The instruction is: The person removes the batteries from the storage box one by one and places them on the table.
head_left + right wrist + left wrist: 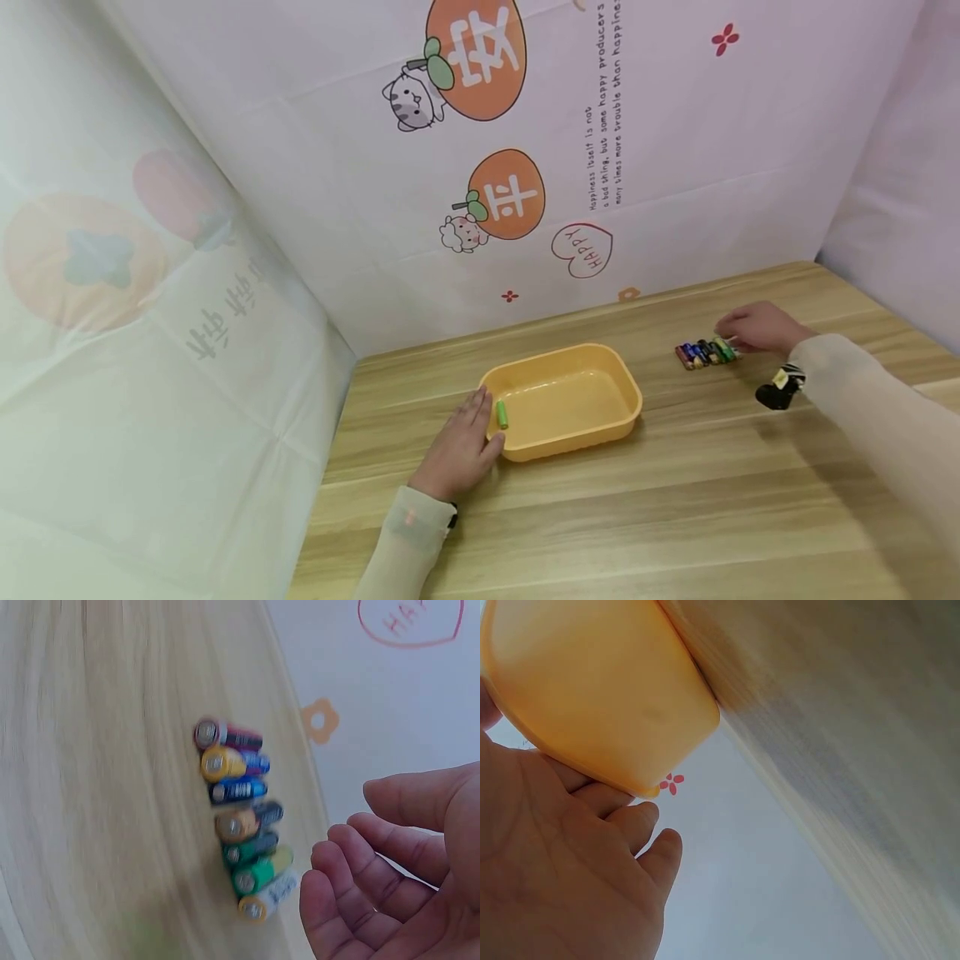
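Observation:
A yellow plastic basin [573, 439] sits on the wooden table, with a small green battery [502, 415] inside near its left wall. My left hand [459, 446] rests against the left side of this basin; in the left wrist view its fingers lie along the rim beside the outer wall [600, 697]. To the right, several batteries [705, 353] lie side by side in a row. My right hand [765, 327] hovers at the right end of that row, nearest a white battery [270, 898] and a green one [262, 871]. Its loosely bent fingers [345, 859] hold nothing.
A white printed cloth [360, 208] hangs behind the table's back edge, and more cloth [187, 417] closes off the left side. A black strap with a small attachment [780, 387] hangs at the right wrist, above the tabletop [622, 525].

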`<state>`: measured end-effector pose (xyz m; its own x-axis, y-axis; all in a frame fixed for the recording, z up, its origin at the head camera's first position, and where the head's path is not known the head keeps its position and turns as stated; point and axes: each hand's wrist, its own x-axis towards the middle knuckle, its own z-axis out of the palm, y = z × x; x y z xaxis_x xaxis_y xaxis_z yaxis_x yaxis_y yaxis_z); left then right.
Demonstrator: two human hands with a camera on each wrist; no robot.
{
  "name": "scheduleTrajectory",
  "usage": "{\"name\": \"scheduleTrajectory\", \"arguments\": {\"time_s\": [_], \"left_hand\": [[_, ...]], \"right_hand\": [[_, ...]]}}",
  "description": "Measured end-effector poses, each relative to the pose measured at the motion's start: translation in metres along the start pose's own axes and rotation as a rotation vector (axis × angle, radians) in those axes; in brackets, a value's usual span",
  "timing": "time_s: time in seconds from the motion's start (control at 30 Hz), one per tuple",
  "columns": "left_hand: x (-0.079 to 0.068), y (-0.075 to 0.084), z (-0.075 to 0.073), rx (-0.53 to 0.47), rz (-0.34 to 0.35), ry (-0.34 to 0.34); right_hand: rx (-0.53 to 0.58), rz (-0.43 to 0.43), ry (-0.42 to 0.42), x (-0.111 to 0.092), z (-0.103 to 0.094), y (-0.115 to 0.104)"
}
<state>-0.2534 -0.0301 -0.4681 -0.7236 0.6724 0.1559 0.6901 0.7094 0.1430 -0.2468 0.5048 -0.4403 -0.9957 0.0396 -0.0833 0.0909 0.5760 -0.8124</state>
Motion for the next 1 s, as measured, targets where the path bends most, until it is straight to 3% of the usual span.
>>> {"name": "scheduleTrajectory", "arguments": {"time_s": [0.33,1.0], "left_hand": [[-0.001,-0.001,0.002,0.002,-0.003,-0.002],[0.000,-0.002,0.004,0.007,-0.008,-0.005]], "right_hand": [[-0.052,-0.050,-0.047,-0.002,0.019,-0.037],[-0.101,-0.068,-0.110,0.005,0.050,-0.079]]}}
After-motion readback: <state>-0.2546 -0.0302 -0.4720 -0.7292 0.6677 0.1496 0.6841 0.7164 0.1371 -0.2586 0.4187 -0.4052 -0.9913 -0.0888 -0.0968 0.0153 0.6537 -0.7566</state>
